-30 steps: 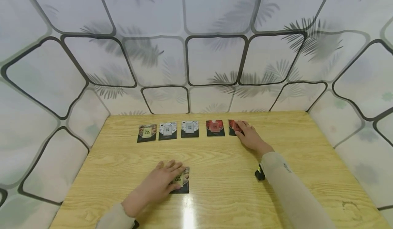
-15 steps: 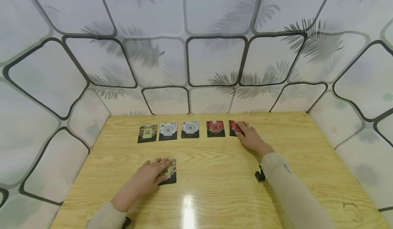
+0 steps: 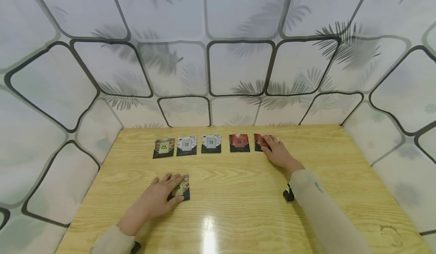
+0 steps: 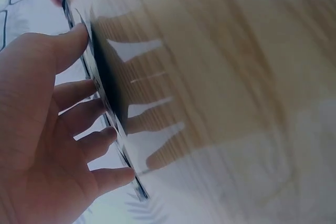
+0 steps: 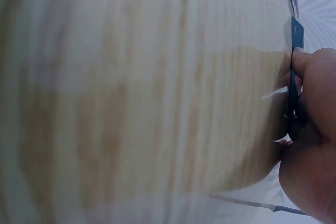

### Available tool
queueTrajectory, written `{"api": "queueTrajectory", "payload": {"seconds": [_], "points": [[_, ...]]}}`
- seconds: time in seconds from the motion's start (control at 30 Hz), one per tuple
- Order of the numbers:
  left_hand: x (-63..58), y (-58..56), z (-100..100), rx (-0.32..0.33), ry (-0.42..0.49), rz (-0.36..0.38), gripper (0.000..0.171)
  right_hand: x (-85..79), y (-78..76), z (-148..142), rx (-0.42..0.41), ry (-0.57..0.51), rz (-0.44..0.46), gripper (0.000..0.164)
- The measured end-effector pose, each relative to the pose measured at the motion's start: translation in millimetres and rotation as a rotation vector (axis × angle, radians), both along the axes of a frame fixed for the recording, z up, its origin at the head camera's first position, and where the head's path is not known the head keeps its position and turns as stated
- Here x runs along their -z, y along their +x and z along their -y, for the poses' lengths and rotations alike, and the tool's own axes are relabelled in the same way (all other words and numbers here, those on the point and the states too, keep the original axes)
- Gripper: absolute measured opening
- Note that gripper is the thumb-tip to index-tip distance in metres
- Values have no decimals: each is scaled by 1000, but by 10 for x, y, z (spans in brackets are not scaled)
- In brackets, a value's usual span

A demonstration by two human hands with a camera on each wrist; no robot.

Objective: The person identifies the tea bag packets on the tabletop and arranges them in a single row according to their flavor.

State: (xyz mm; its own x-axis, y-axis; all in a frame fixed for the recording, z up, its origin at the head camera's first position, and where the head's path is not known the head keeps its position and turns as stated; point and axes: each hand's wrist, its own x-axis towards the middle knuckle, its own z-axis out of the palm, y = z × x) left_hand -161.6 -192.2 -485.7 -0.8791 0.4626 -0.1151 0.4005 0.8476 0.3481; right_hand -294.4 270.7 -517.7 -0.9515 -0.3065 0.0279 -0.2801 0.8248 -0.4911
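My left hand (image 3: 153,197) rests its spread fingers on a small flat packet (image 3: 186,194) with a yellow-green label and dark lower band. In the left wrist view, the thumb and fingertips touch the top of that packet (image 4: 107,80); its left part is hidden from the head view. At the back right, the fingers of my right hand (image 3: 279,153) lie on a red and black packet (image 3: 257,142), covering its right side. The right wrist view catches this packet's dark edge (image 5: 297,32) by the thumb.
Along the back of the wooden table (image 3: 235,212) lie a yellow-green-labelled packet (image 3: 164,148), two white and black packets (image 3: 186,145) and another red and black packet (image 3: 239,142). Patterned fabric walls (image 3: 238,68) rise behind and at both sides.
My left hand has slid the yellow-green-labelled packet to the left and slightly away from me across the table. The right hand stays on the red packet.
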Motion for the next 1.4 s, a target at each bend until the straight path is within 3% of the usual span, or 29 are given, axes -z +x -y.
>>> {"api": "queueTrajectory", "payload": {"seconds": [0.33,0.67,1.13,1.4], "points": [[-40,-69,313,-65,-16,-20,66,-4,0,3,2,-8,9,56],[78,-149,606,-132,-35,-73,63,1,3,-1,-6,-11,0,55],[70,-224,890,-222,-61,-46,65,-12,-3,8,-3,-10,5,56],[59,-250,986,-273,-109,-95,68,12,0,-4,1,-12,2,56]]}}
